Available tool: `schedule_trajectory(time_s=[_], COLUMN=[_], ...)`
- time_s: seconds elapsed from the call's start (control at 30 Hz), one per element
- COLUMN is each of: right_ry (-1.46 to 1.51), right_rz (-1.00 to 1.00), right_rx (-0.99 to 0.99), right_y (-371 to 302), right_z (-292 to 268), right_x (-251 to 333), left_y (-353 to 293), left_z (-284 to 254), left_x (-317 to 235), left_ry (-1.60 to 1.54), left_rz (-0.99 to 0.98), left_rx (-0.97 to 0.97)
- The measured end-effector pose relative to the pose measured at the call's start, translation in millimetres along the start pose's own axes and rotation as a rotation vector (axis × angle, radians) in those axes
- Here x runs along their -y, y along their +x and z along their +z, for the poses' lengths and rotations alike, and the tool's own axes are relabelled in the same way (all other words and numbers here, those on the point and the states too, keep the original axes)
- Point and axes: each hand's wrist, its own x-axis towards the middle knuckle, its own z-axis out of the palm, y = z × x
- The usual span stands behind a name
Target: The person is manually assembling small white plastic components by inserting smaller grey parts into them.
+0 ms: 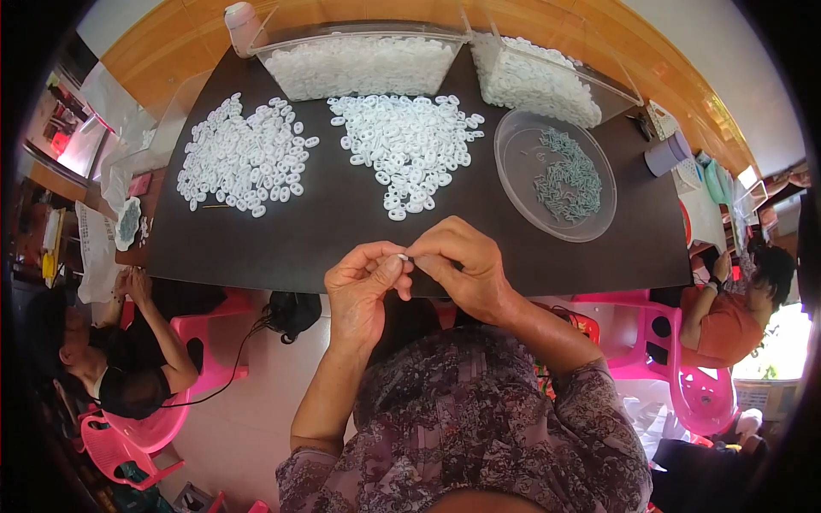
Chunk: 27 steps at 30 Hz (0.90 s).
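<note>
- Two bare hands meet over the near edge of the dark brown tabletop (282, 239), which serves here as the landmark for every place.
- The left hand (359, 278) has its thumb and forefinger closed on a small white piece (403, 256), with the other fingers loosely curled behind.
- The right hand (462, 261) brings its thumb and forefinger tips close together at that piece; whether they pinch it, or some smaller part, cannot be told.
- On the tabletop's left lies a loose heap of white oval plastic pieces with holes (244, 158); at its middle lies a second heap of the same white ovals (406, 145), tapering toward the near edge.
- On the tabletop's right sits a round, shallow, clear plastic tray (522, 184) bearing slim grey-green pieces (569, 175).
- To work well, the left pinch would best stay firm and still, leaving the piece's facing side exposed for the right fingertips.
- Gentle, straight pressure seems wiser than twisting, since so small a piece could slip; keeping both hands above the tabletop, not past its edge, would catch a drop.
</note>
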Motion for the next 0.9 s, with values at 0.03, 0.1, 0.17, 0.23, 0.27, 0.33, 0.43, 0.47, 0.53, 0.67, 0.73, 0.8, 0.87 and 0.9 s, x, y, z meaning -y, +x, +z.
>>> schedule_trajectory(time_s=[0.03,0.1,0.17,0.23,0.27,0.33,0.43,0.47,0.53,0.67,0.73,0.8,0.87,0.9], right_ry=[-0.103,-0.206,-0.356,-0.329,-0.302,-0.196,-0.060,-0.030,-0.023,-0.014,-0.028,-0.041,-0.064,-0.065], right_rz=[-0.128,-0.257,-0.291,-0.299,-0.307,-0.200,-0.033,0.027,0.036,0.069,0.058,0.047,0.009,0.009], right_rx=[-0.017,-0.034,-0.001,-0.018,-0.036,-0.032,-0.027,-0.026,-0.014,0.003,0.003,0.002,0.012,0.013], right_y=[0,0,-3,-3,-4,-4,-5,-5,-5,-6,-6,-5,-5,-6], right_z=[1,2,4,6,7,7,6,6,7,10,11,11,11,12], right_x=[-2,-2,0,-2,-3,-2,-1,-1,1,3,2,1,0,0], left_y=[0,0,1,1,0,0,-1,-2,-3,-6,-7,-8,-8,-8], left_z=[0,1,1,1,2,4,-3,-5,-7,-2,-1,-1,-1,-2], left_x=[0,-1,0,3,2,1,4,3,4,4,2,2,3,4], left_ry=[0.009,-0.014,-0.037,-0.031,-0.032,-0.027,-0.012,-0.012,0.011,0.038,0.110,0.115,0.120,0.147], left_rz=[0.021,0.028,0.036,0.066,0.066,0.075,0.055,0.054,0.038,0.063,0.101,0.116,0.131,0.148], left_rx=[0.002,0.003,0.002,0.012,0.011,-0.048,-0.025,-0.025,-0.021,-0.045,-0.059,-0.063,-0.065,-0.071])
